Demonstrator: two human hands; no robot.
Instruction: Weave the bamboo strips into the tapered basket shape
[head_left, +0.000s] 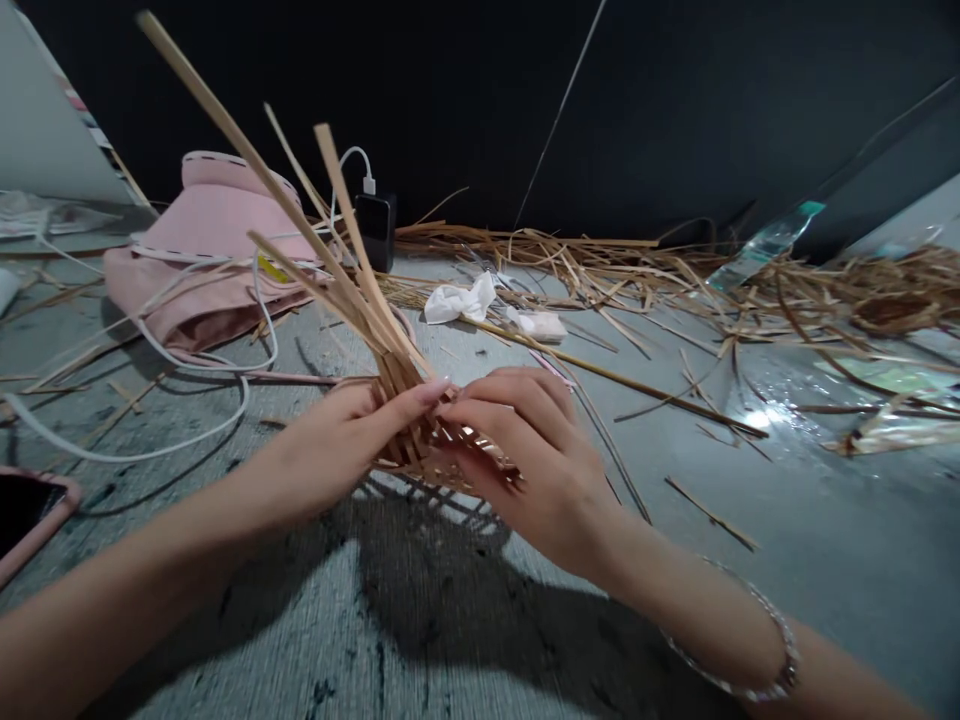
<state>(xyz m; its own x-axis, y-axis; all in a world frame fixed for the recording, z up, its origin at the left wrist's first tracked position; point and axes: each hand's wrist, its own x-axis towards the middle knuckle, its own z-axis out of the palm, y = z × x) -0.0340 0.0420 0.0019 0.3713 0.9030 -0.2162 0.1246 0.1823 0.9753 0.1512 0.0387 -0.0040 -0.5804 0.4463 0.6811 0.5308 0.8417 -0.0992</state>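
A partly woven basket (420,455) of flat tan strips is held between my hands, just above the grey surface. Several long loose strips (351,225) rise from its left side and lean up to the left. My left hand (356,430) is closed around the base of those strips, its thumb lying along the top of the weave. Fingers bent, my right hand (536,455) grips the rim at the right, its thumb tucked inside the basket. Part of the weave is hidden behind both hands.
Behind the basket lie a pink sun visor hat (232,230), a black power bank (376,230) with a white cable, and a crumpled tissue (461,298). Loose strips (600,265) pile along the dark wall, near a plastic bottle (769,245). A phone (34,515) sits at left.
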